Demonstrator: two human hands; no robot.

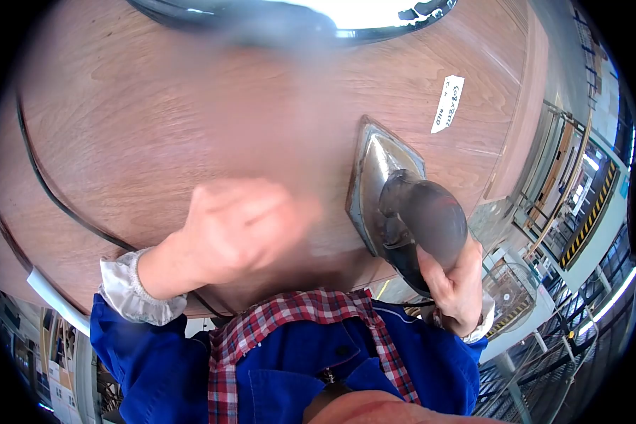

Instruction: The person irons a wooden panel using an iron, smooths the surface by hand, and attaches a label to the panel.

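Observation:
My right hand (459,286) grips the dark handle of an electric iron (403,205). The iron's pointed metal sole plate is tilted up on edge at the right part of a wood-veneered panel (120,85). Over the panel, left of the iron, is my left hand (237,230), its fingers curled together and partly smeared by motion. Whatever they may hold is hidden. A paper label (447,104) with handwriting sticks to the veneer beyond the iron.
A black cable (56,191) runs across the panel's left side toward my body. At the far edge lies a glossy, reflective dark-rimmed object (297,18). Racks with boards (555,169) and a yellow-black striped frame (588,215) stand to the right.

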